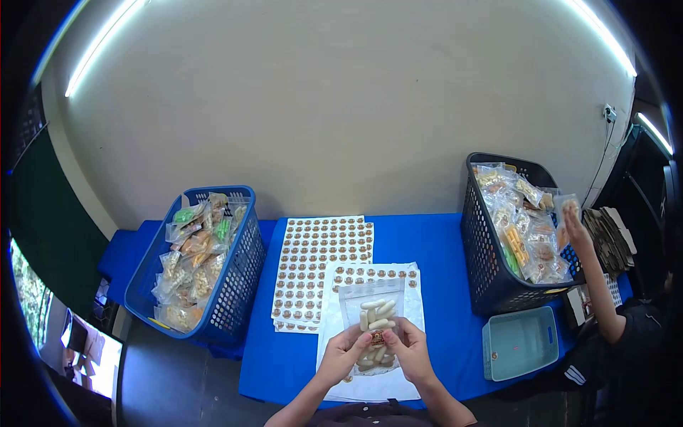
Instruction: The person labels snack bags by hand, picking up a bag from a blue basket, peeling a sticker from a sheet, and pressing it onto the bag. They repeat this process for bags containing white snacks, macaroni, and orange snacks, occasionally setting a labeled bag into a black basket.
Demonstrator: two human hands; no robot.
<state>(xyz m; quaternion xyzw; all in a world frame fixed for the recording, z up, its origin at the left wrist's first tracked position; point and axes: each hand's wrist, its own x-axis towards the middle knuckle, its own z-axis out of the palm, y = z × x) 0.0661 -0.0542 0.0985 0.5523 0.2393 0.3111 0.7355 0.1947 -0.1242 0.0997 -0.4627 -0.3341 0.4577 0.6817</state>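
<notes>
A clear plastic pouch (pixel 371 293) of pale, finger-shaped pieces is held upright between my two hands, above the sticker sheets. My left hand (pixel 344 354) grips its left side, and my right hand (pixel 408 350) grips its right side. Both thumbs press beside a round brown sticker (pixel 377 339) on the pouch's front. Under the pouch lies a mostly bare white sticker sheet (pixel 334 313) with a few brown round stickers along its top. Behind it a fuller sticker sheet (pixel 306 263) carries rows of the same stickers.
A blue basket (pixel 249 245) of filled pouches stands at left, a black basket (pixel 473 235) of pouches at right. A grey-green tray (pixel 519 366) sits before the black basket. At right, a co-worker's hand (pixel 578 235) holds a pouch. Blue cloth (pixel 427 242) covers the table.
</notes>
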